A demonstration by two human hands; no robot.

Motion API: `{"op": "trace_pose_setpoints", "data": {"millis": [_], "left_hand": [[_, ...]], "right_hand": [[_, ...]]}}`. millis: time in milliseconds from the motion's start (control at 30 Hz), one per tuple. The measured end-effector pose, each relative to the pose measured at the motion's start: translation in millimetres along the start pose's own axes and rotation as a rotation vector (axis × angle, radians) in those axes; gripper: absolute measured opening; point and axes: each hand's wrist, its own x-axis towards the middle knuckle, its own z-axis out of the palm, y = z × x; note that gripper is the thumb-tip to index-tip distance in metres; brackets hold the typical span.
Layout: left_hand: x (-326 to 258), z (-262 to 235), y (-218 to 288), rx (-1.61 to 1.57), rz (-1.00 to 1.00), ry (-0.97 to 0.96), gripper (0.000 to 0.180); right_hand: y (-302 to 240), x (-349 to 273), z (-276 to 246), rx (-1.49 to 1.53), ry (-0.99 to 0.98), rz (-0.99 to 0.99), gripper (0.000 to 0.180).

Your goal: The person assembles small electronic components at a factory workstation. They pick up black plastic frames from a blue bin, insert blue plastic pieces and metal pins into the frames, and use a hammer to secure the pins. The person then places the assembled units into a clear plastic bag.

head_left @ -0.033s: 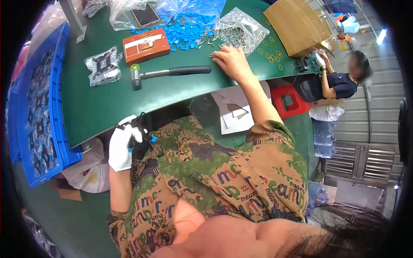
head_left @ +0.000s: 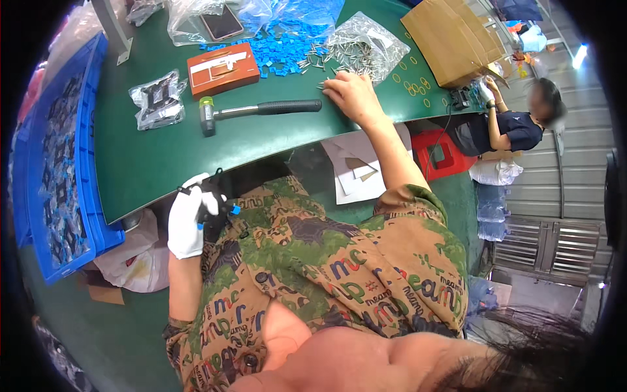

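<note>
My left hand point(head_left: 187, 222), in a white glove, is closed around a black plastic part point(head_left: 210, 206) with small blue pieces on it. It holds the part beside the bench's front edge, close to my shirt; the fingers hide some of its shape. My bare right hand point(head_left: 353, 97) rests on the green bench point(head_left: 274, 140), fingers bent down. A silvery metal pin pokes out at its fingertips. Just beyond lie loose metal pins point(head_left: 316, 57) and a clear plastic bag point(head_left: 392, 46) of the same pins. Many small blue plastic pieces point(head_left: 277, 53) are heaped to the left of them.
On the bench lie a hammer point(head_left: 281, 106), an orange box point(head_left: 225, 72), a bagged black part point(head_left: 159, 99), a phone point(head_left: 222, 23) and yellow rings point(head_left: 411, 86). A blue crate point(head_left: 91, 170) of bagged parts stands left. A cardboard box point(head_left: 450, 39) and a co-worker point(head_left: 513, 127) are right.
</note>
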Motion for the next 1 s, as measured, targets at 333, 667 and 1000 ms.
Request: {"op": "trace_pose_setpoints", "data": {"millis": [333,667,1000], "left_hand": [[7.9,30.5,-2.9,-0.126,-0.043,0.023,0.044],[22.7,45.2,-11.0,-0.058,-0.107,-0.025,0.047],[23.7,50.6,-17.9,-0.063,-0.126,-0.079,0.046]], "right_hand": [[-13.6,-51.6,-17.0,0.083,0.001,0.068,0.015],[-43.4,-87.0,4.0,0.077,0.262,0.062,0.013],[-62.9,-98.0,0.5,-0.053,0.267,0.063,0.029]]}}
